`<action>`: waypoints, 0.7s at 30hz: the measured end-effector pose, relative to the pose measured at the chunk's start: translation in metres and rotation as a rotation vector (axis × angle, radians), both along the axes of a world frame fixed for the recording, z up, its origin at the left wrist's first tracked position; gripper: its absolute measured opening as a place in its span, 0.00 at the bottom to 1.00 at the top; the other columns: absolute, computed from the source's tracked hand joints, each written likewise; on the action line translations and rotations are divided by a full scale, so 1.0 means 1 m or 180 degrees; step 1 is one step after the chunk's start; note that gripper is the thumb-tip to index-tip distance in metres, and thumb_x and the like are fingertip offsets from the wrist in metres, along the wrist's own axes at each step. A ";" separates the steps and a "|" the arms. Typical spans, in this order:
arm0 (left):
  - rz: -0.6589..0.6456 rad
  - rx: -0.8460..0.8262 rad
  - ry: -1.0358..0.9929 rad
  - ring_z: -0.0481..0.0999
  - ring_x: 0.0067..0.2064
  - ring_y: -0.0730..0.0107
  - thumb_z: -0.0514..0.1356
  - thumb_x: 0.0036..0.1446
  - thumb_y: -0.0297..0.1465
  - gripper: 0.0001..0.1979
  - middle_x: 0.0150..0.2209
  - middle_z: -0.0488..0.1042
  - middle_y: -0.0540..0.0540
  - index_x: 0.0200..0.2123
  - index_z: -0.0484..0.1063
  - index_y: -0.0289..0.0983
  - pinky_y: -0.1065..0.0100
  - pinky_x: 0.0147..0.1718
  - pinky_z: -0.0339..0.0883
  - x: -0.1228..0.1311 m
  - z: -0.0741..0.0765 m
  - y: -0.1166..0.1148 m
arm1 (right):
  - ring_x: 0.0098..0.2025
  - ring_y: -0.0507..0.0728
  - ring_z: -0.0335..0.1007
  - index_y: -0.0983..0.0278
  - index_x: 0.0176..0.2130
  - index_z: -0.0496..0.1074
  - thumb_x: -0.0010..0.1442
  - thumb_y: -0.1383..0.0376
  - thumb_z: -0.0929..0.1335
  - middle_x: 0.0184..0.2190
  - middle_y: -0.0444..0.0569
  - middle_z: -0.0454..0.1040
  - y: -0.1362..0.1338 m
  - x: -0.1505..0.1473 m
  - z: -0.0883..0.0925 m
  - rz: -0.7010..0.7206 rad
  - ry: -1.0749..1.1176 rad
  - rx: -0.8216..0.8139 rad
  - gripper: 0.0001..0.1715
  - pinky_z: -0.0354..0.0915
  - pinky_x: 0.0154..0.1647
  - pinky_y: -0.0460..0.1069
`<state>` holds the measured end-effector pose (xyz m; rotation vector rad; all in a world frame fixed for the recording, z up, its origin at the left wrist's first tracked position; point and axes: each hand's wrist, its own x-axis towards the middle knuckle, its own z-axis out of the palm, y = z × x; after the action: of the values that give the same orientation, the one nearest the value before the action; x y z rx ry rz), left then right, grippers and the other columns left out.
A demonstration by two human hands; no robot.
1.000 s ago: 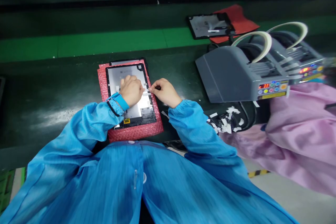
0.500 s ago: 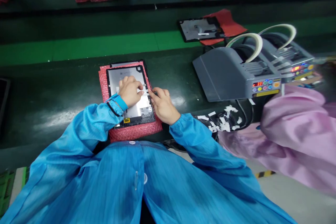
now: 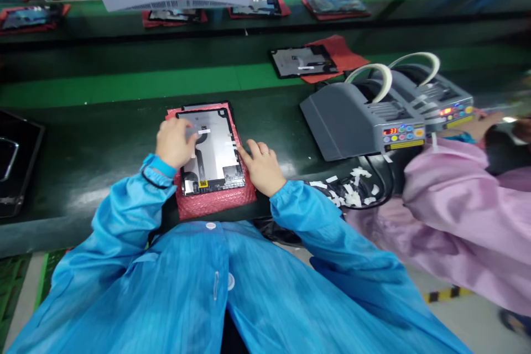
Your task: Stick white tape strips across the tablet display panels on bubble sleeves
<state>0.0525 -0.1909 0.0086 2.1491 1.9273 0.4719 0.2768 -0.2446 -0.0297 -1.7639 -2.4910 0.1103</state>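
An opened tablet back [image 3: 213,149] with a silver inside and a black ribbon cable lies on a pink bubble-wrap pad [image 3: 215,202] in front of me. My left hand [image 3: 174,142] rests on the tablet's left edge, fingers curled and blurred by motion. My right hand [image 3: 260,166], with a ring on one finger, lies beside the tablet's right edge, fingertips touching the frame, fingers fairly straight.
A grey tape dispenser [image 3: 373,116] with two tape rolls stands to the right, white tape scraps [image 3: 348,191] in front of it. A person in a pink sleeve [image 3: 456,210] works at the right. Other tablets on red pads [image 3: 307,60] lie on the green conveyor behind.
My left hand slid from the tablet's middle to its left edge, uncovering the ribbon cable. My right hand dropped from a pinch at the right edge to lie beside it. My view tilted up.
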 end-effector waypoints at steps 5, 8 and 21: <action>0.0780 -0.0310 -0.0218 0.73 0.38 0.55 0.53 0.54 0.41 0.15 0.32 0.74 0.40 0.34 0.69 0.36 0.61 0.38 0.64 -0.053 -0.015 -0.033 | 0.46 0.64 0.60 0.69 0.48 0.73 0.58 0.73 0.56 0.46 0.62 0.69 0.000 0.003 -0.010 -0.0144 0.0594 0.0414 0.24 0.59 0.48 0.59; 0.0700 -0.0644 -0.0442 0.74 0.33 0.57 0.51 0.54 0.44 0.15 0.27 0.74 0.42 0.26 0.67 0.39 0.64 0.31 0.62 -0.055 -0.026 -0.043 | 0.42 0.62 0.63 0.71 0.46 0.73 0.55 0.75 0.56 0.40 0.60 0.72 0.001 -0.001 -0.018 -0.0138 0.1100 0.0452 0.25 0.60 0.49 0.58; 0.0823 -0.0688 -0.1575 0.70 0.27 0.66 0.56 0.48 0.36 0.10 0.20 0.69 0.49 0.18 0.63 0.39 0.68 0.27 0.59 -0.045 -0.041 -0.025 | 0.29 0.55 0.65 0.62 0.24 0.65 0.49 0.71 0.63 0.23 0.47 0.68 0.048 -0.023 -0.014 -0.1245 0.1864 -0.0091 0.05 0.63 0.37 0.50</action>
<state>0.0073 -0.2160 -0.0319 1.4820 1.8650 0.7233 0.2534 -0.1962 -0.0436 -1.8505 -1.7248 0.5446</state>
